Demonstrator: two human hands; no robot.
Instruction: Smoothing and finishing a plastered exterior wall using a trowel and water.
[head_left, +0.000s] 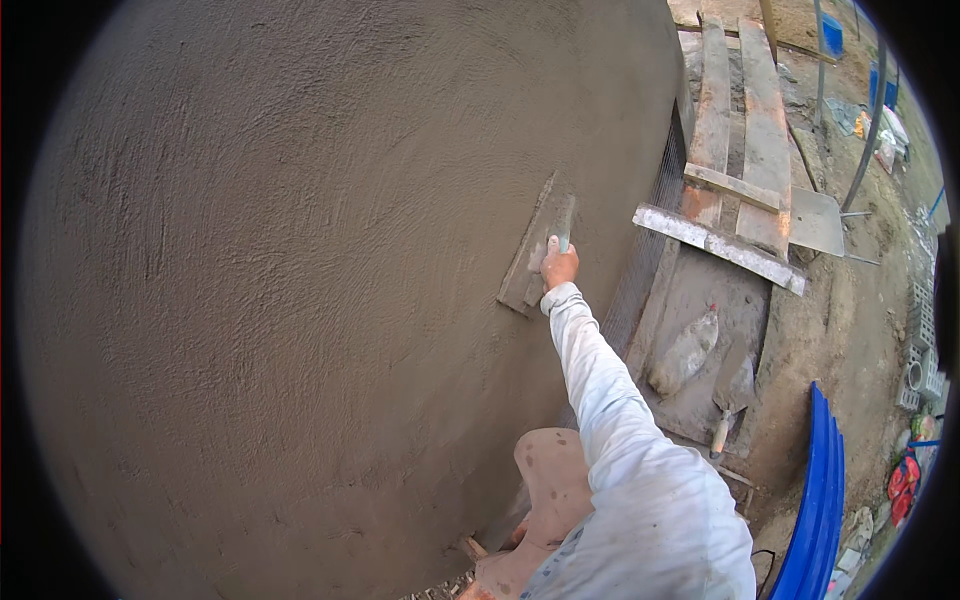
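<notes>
My right hand (559, 265), in a long pale sleeve, is closed round the handle of a plastering trowel (523, 262). The trowel's long, mortar-smeared blade lies against, or very close to, a wall of grey-brown mortar (280, 260). Swirled and ridged marks run across much of this surface, and it looks smoother around the trowel. My left hand is out of view. To the right of my arm, a mortar board (665, 405) carries a dirty plastic bottle (687, 352) with a red cap and a brick trowel (735, 385).
A whitish straightedge (715, 246) lies across the near end of long wooden planks (765, 120). At lower right stands a blue corrugated sheet (815, 500). Hollow blocks (922, 340) and a red item (903, 485) lie at the right edge, with blue containers (831, 35) farther back.
</notes>
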